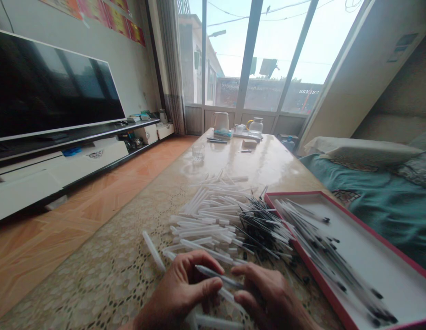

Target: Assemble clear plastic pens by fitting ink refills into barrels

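Observation:
In front of me both hands meet on a slim translucent pen [218, 276] with a pointed tip. My left hand [183, 288] is curled, its thumb and forefinger closed around the tip end. My right hand [268, 291] grips the other end, which its fingers hide. Just beyond lies a heap of white translucent pen barrels [206, 220]. Thin dark refills [263, 224] are piled to its right. A few loose barrels lie close to the hands, one [153, 251] to the left and another [218, 322] at the bottom edge.
A shallow pink-rimmed box lid [357, 215] at the right holds several pens [331, 256] with black ends. Farther along the patterned table [106, 270] stand a drinking glass [198, 153], a glass pitcher [256, 126] and a pale jug [221, 121]. A sofa [381, 183] borders the right side.

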Tool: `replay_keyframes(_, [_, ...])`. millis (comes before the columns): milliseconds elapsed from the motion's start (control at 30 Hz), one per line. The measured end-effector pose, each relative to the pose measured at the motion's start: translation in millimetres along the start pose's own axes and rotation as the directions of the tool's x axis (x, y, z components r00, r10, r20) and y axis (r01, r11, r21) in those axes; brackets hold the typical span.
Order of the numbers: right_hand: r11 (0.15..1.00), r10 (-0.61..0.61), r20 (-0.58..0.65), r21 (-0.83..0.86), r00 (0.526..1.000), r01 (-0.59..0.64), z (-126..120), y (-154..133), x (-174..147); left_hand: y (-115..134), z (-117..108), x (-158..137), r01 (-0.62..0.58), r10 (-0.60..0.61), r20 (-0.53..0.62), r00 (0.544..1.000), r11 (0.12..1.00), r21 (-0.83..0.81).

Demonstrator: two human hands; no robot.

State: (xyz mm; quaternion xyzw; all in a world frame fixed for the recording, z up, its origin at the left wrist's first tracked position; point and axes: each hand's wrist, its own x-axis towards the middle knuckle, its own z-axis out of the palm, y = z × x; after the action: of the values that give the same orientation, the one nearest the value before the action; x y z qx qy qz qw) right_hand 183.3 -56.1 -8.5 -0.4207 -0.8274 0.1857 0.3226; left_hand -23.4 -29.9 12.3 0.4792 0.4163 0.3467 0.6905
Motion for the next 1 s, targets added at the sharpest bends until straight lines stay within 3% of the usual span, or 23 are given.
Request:
replay_keyframes(133, [0.930,0.299,0.016,0.221,0.954,-0.295,-9.2,8.4,-5.6,4.7,-8.8,4.6,-0.009,0.004,-0.103,0.995,0.998,-0.056])
replay_keyframes(200, [0.876,0.360,0.076,0.316,0.930,-0.365,-9.9,13.6,-7.1,6.1,-12.9,6.7,-0.013,0.004,-0.122,0.992,0.997,-0.070])
replay_keyframes(400, [0.829,0.375,0.141,0.392,0.916,-0.399,-6.2,18.5,-5.0,4.7,-17.7,9.5,0.019,-0.022,-0.134,0.991,1.000,-0.026])
replay_keyframes(733, [0.825,0.438,0.069,0.365,0.896,-0.432,-9.9,9.6,-0.6,10.0,-15.2,8.1,0.075,-0.085,-0.153,0.985,0.995,-0.070])
replay_keyframes(1000, [0.909,0.332,0.000,0.266,0.943,-0.320,-3.5,16.6,-4.1,11.4,-13.5,6.9,0.061,-0.074,-0.143,0.987,0.994,-0.093])
